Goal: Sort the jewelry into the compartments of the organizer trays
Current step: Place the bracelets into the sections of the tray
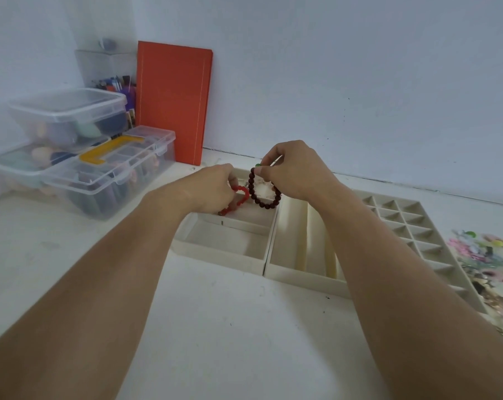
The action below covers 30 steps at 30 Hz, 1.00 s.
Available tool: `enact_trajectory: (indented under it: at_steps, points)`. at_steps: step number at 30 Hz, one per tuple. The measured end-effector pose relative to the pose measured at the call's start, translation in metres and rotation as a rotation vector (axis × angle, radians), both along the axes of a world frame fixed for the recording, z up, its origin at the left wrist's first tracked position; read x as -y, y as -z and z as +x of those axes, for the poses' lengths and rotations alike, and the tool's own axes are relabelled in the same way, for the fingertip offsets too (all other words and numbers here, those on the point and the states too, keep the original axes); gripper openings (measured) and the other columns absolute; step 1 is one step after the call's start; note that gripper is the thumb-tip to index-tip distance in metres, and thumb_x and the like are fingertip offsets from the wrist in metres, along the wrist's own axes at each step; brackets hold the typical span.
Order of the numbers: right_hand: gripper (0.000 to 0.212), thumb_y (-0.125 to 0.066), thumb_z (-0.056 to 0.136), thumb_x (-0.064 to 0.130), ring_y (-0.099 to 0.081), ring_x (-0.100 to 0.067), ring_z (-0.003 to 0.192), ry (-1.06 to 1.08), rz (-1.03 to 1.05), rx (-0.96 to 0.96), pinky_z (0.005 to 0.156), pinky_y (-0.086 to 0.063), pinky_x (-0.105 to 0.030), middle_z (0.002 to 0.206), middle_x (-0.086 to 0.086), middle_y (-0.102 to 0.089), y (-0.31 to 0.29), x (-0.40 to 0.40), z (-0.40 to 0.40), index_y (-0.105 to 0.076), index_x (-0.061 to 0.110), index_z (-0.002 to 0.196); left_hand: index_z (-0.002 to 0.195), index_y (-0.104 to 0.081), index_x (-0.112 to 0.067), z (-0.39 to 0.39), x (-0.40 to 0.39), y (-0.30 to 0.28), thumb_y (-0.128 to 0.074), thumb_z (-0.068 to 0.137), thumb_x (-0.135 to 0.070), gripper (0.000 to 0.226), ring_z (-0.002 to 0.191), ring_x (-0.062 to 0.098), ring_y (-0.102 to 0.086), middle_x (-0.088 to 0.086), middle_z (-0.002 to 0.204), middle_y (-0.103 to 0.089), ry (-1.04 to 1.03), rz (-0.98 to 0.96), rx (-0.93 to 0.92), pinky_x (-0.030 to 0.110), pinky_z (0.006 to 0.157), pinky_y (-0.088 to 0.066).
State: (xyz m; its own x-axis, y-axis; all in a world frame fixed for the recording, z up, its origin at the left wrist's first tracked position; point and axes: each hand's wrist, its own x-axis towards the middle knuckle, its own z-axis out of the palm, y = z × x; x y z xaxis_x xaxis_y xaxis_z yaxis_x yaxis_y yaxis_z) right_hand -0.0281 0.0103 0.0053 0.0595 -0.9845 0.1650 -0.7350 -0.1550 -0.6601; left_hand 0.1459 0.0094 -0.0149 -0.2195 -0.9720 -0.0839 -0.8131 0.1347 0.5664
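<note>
Over the left tray point(215, 252) on the bench point(215, 327), left hand point(212, 187) gripped a red bead bracelet point(240, 199), right hand point(290, 168) pinched a dark brown bead bracelet point(262, 197); hands close, not touching. Long-slot tray point(288, 272) and grid tray point(412, 223) sat right, loose jewelry pile point(487, 264) beyond

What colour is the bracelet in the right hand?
Dark brown beads, hanging from the right hand; head view.
</note>
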Motion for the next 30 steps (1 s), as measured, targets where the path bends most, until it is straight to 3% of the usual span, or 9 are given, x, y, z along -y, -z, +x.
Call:
enact_trajectory:
  at_steps: [6, 11, 15, 20, 24, 28, 30]
  points:
    - [0.015, -0.073, 0.087, 0.040, -0.068, -0.014, 0.067, 0.002, 0.003, -0.008, 0.082, -0.057, -0.038, 0.080, 0.004, -0.074, 0.000, -0.001, -0.001, -0.064, 0.029, 0.081, 0.100, -0.056, -0.019, 0.002, -0.002, -0.001, -0.063, 0.098, -0.025, 0.009, 0.069, 0.010, -0.057, -0.004, 0.088, -0.075, 0.006, 0.038, -0.086, 0.026, 0.064, -0.044]
    - [0.015, -0.072, 0.087, 0.040, -0.070, -0.013, 0.070, 0.007, 0.008, -0.025, 0.084, -0.057, -0.039, 0.080, 0.005, -0.074, 0.000, 0.000, 0.000, -0.064, 0.028, 0.081, 0.098, -0.062, -0.024, 0.010, 0.008, 0.010, -0.065, 0.092, -0.008, 0.017, 0.080, 0.011, -0.059, -0.001, 0.101, -0.066, -0.045, -0.207, 0.078, 0.029, 0.066, -0.048]
    - [0.016, -0.072, 0.087, 0.040, -0.070, -0.014, 0.070, 0.007, 0.010, -0.031, 0.083, -0.057, -0.039, 0.080, 0.006, -0.074, 0.001, 0.000, 0.000, -0.064, 0.028, 0.082, 0.102, -0.065, -0.027, 0.014, 0.009, 0.014, -0.068, 0.084, 0.002, 0.034, 0.097, 0.015, -0.058, -0.008, 0.103, -0.066, -0.050, -0.245, 0.173, 0.034, 0.079, -0.052]
    - [0.015, -0.072, 0.087, 0.040, -0.069, -0.015, 0.077, 0.008, 0.018, -0.037, 0.083, -0.056, -0.038, 0.084, 0.006, -0.073, 0.001, 0.001, 0.000, -0.064, 0.029, 0.081, 0.089, -0.072, -0.028, 0.010, 0.006, 0.010, -0.072, 0.084, -0.008, 0.020, 0.094, 0.016, -0.063, -0.006, 0.098, -0.069, -0.055, -0.308, 0.189, 0.035, 0.083, -0.054]
    - [0.015, -0.073, 0.086, 0.039, -0.069, -0.017, 0.080, 0.006, 0.019, -0.028, 0.086, -0.056, -0.040, 0.086, 0.006, -0.072, 0.001, 0.001, 0.000, -0.063, 0.029, 0.080, 0.075, -0.068, -0.037, 0.002, 0.005, 0.011, -0.073, 0.086, -0.025, 0.017, 0.093, 0.021, -0.066, -0.001, 0.098, -0.072, -0.017, -0.239, 0.270, 0.036, 0.085, -0.056]
    - [0.015, -0.073, 0.087, 0.039, -0.069, -0.016, 0.079, 0.003, 0.018, -0.029, 0.085, -0.056, -0.040, 0.085, 0.006, -0.073, 0.000, 0.000, -0.001, -0.063, 0.029, 0.080, 0.088, -0.073, -0.032, -0.001, 0.002, 0.015, -0.069, 0.088, -0.035, 0.005, 0.096, 0.025, -0.064, 0.001, 0.101, -0.070, -0.020, -0.201, 0.324, 0.037, 0.088, -0.054]
    - [0.015, -0.073, 0.087, 0.039, -0.068, -0.016, 0.080, 0.002, 0.014, -0.031, 0.085, -0.056, -0.039, 0.086, 0.006, -0.072, 0.000, 0.001, -0.001, -0.064, 0.029, 0.080, 0.093, -0.077, -0.030, -0.002, 0.002, 0.015, -0.072, 0.087, -0.039, 0.012, 0.095, 0.025, -0.064, 0.001, 0.100, -0.069, -0.018, -0.191, 0.334, 0.036, 0.087, -0.054]
